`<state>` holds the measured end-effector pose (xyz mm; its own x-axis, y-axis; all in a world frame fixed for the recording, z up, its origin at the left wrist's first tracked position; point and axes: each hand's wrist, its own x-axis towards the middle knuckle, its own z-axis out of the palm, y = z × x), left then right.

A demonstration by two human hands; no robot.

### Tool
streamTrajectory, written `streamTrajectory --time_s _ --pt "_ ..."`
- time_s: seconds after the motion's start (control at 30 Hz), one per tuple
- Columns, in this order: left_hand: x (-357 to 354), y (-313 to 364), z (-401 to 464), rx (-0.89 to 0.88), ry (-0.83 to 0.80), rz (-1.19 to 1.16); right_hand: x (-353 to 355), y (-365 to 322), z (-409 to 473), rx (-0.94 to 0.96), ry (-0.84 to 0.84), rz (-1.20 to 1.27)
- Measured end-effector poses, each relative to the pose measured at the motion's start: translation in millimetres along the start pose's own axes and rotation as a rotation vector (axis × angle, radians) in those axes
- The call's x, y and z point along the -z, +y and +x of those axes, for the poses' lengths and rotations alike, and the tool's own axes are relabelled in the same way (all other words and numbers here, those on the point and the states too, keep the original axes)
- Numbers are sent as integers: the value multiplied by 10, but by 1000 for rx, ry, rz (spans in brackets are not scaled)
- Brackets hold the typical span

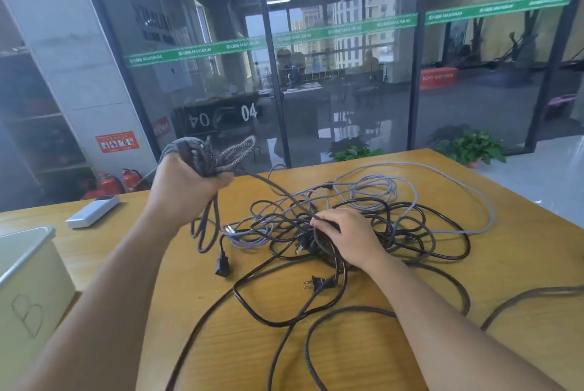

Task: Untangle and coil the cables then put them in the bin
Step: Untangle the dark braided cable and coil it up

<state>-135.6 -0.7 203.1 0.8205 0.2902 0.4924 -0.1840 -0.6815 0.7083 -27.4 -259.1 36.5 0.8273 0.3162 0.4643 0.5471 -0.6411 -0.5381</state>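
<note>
My left hand (186,188) is raised above the table and grips a bundle of coiled braided cable (218,153), loops sticking up and hanging below it. One strand of that braided cable runs taut down to my right hand (347,239), which pinches it on top of the tangled pile (363,220) of black and grey cables on the wooden table (505,264). A black plug (316,283) and a black socket end (222,266) lie at the pile's near side. The white bin (28,270) stands at the left edge.
A white rectangular device (93,211) lies on the table at the far left. A loose dark cable (521,299) trails off the right edge. Glass walls, potted plants (471,145) and red fire extinguishers (107,183) stand beyond the table.
</note>
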Motion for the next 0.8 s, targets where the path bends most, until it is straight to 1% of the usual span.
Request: streamTrajectory --time_s 0.1,0.27,0.4,0.53,0.6,0.7,0.8 --pt "-211 12 -69 36 -53 -7 -29 -15 -11 -19 33 16" --pt "-947 -40 -188 90 -275 -61 -1 -24 -43 58 53 90" --pt "-1411 -161 -109 133 -281 10 -55 28 -43 105 85 110" --pt "-1621 -177 -70 137 -385 103 -93 138 -38 94 39 94" --pt "-1682 -185 -83 140 -378 88 -82 150 -35 90 24 100" --pt "-1729 -222 -134 152 -292 17 -66 146 -33 110 15 102" --pt "-1673 -255 -222 169 -239 -55 -53 136 -37 107 11 113"
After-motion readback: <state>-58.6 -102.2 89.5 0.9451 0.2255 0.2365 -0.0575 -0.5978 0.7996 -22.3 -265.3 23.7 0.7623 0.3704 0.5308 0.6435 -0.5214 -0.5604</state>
